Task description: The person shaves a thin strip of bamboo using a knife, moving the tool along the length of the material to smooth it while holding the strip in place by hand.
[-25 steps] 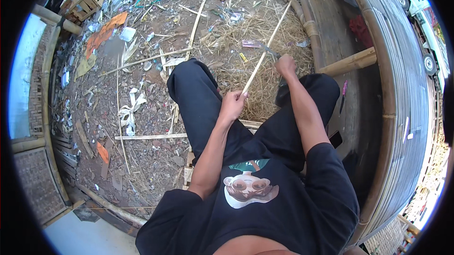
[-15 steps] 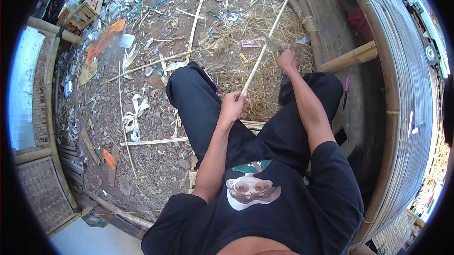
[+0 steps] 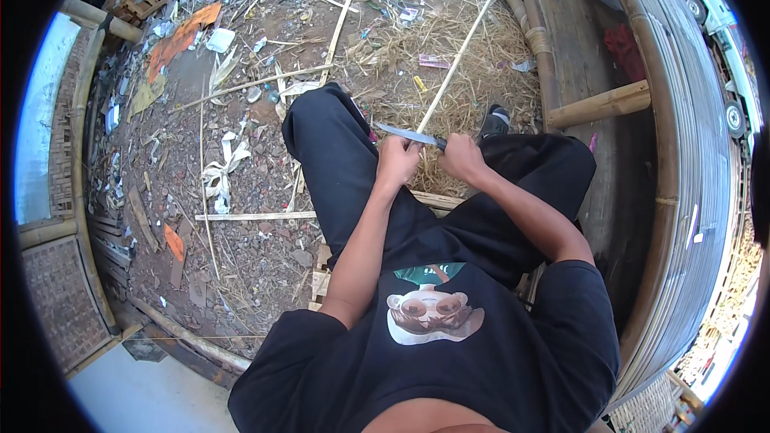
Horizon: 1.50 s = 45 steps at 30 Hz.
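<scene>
Stick (image 3: pixel 460 56): pale, slim, straight; slants up and away over the straw (image 3: pixel 484 72), far end beside the bamboo frame (image 3: pixel 536 36), contact unclear.
Handling: probably light, stiff, slightly springy; edges may splinter.
Hold: near end seems best, thumb and fingers behind the blade.
Left hand (image 3: pixel 399 162): fingers closed round the near end; stick runs forward out of the fist.
Knife (image 3: pixel 403 134): blade crosses the stick just beyond the left fingers; touch uncertain.
Right hand (image 3: pixel 461 158): wrapped round the knife's handle, beside the left.

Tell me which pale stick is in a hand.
The stick extending forward from the left hand; the other sticks lie on the littered ground.
</scene>
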Available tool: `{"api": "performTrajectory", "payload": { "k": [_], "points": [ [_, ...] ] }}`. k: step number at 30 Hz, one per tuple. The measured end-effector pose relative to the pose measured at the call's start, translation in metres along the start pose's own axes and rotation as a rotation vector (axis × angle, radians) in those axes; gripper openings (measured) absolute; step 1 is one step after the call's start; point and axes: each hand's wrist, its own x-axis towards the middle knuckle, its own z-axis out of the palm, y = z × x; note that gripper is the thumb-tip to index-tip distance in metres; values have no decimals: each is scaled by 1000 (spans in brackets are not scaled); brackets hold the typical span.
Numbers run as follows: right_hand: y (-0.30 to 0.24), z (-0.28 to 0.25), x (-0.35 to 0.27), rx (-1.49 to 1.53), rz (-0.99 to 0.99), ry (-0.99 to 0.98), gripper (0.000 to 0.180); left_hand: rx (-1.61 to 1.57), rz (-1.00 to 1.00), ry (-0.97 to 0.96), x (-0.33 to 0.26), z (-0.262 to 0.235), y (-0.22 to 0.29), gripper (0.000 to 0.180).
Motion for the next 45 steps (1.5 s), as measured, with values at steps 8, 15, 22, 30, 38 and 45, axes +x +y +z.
{"api": "performTrajectory", "payload": {
  "k": [8, 15, 22, 30, 38, 45],
  "points": [
    [14, 9, 41, 0, 138, 74, 20, 82, -51, 1, -5, -1, -4, 20],
    [73, -11, 91, -4, 327, 240, 22, 51, -5, -84, -9, 5, -10, 22],
    [97, -49, 103, 80, 520, 256, 27, -9, 83, -104, -16, 10, -13, 20],
    [25, -24, 59, 87, 146, 138, 26, -441, -264, -298, -5, -10, 6, 19],
    [2, 28, 17, 186, -157, 185, 20, -557, -324, -329, -3, -14, 2, 16],
    [1, 36, 12, 219, -67, 181, 20, -634, -316, -339, -1, -13, -1, 14]
  ]
}}
